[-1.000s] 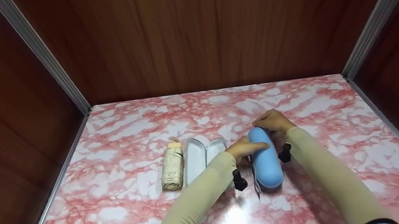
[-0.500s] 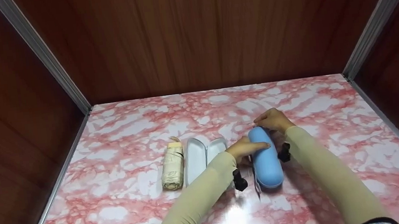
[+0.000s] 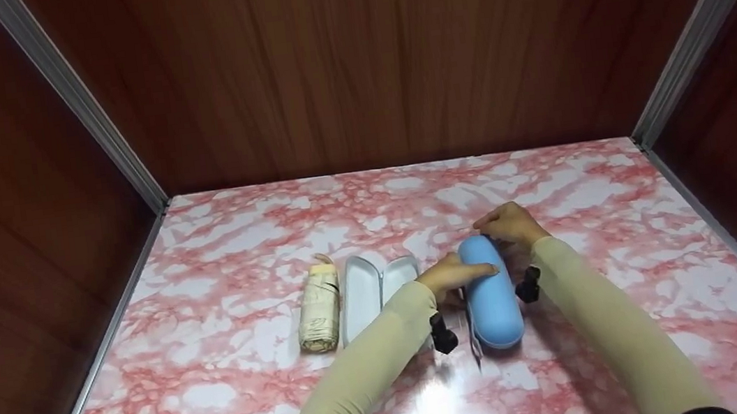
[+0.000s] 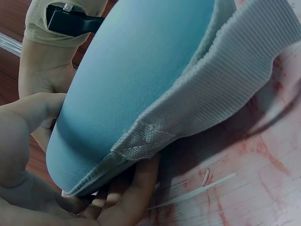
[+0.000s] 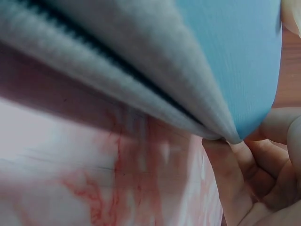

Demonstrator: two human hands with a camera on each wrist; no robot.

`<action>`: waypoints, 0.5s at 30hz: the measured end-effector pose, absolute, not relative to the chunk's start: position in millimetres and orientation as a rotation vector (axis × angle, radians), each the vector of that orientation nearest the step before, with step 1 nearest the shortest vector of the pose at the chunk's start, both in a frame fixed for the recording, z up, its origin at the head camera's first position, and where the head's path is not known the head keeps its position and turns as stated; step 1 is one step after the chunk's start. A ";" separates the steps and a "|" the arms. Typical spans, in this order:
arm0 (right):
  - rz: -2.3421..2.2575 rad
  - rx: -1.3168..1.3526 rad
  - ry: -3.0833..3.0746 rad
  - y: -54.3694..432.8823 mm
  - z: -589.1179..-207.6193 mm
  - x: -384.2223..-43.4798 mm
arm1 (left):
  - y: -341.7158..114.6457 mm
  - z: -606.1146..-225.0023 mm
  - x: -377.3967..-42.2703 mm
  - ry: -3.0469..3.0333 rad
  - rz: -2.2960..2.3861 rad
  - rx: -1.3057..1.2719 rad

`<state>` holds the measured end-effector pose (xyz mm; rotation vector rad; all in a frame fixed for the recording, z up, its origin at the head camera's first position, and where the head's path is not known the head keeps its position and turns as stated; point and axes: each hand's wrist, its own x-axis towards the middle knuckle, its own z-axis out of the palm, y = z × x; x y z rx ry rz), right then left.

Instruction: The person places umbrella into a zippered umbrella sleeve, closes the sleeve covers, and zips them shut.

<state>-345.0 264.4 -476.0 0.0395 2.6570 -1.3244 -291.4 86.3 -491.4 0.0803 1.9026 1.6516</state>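
A blue zip-up glasses case point(image 3: 496, 314) lies lengthwise on the table. My left hand point(image 3: 453, 274) grips it near its far end, thumb across the top. In the left wrist view, fingers point(image 4: 129, 200) reach under its edge, beside a pale woven strap point(image 4: 211, 89) along the side. My right hand point(image 3: 510, 223) is at the far end of the case. In the right wrist view its fingers point(image 5: 225, 165) pinch at the tip, where the zip seam point(image 5: 127, 56) ends. The zip pull is hidden.
An open hinged hard case point(image 3: 360, 299), pale inside, lies left of the left hand, partly covered by that forearm. Farther left is a cream folded umbrella point(image 3: 318, 311). Wood-grain panels point(image 3: 351, 61) enclose the marbled red and white table point(image 3: 225, 245) at the back and sides.
My right hand has shifted slightly to the right at the far end of the blue case. The left hand and the case have stayed in place.
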 end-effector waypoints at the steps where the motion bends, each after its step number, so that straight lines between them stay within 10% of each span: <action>1: -1.336 0.042 2.657 265.2 -476.7 -344.6 | 86.3 -491.1 -291.4 1.900 1.650 0.080; 15: -1.612 0.019 2.444 277.6 -486.5 -336.4 | 84.8 -488.4 -290.3 1.878 1.625 0.092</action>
